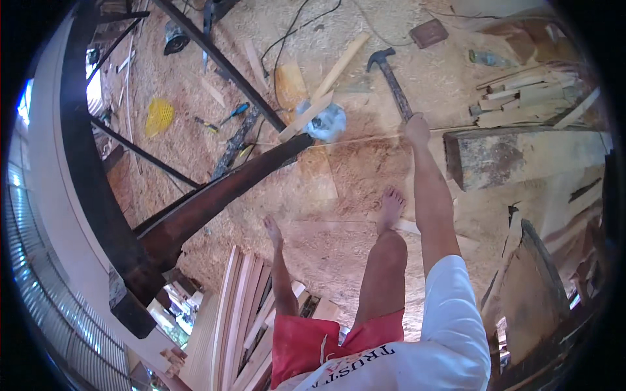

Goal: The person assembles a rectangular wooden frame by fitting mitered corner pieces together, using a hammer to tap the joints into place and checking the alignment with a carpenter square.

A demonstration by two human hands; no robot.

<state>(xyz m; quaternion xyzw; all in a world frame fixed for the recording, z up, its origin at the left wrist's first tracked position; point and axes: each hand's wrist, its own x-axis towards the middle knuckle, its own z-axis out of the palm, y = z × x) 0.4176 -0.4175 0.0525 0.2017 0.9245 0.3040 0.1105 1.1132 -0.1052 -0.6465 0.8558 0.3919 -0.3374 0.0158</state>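
Note:
My right hand [417, 130] is closed around the lower end of a claw hammer [395, 83]. My right arm stretches out ahead, and the hammer's head points away from me, above the sawdust-strewn ground. Left of the hammer, a pale wooden strip [341, 66] lies close to a crumpled clear plastic bag [327, 122]. A shorter wooden piece [306, 117] rests across that bag. My left hand does not show anywhere in the view.
A dark slanting beam [225, 199] crosses on my left. Thick timber [528, 156] lies at right, below stacked wood offcuts [521, 98]. Long planks [238, 319] sit by my left leg. A blue-handled screwdriver [235, 113], yellow mesh [158, 116] and glass bottle [489, 58] lie farther off.

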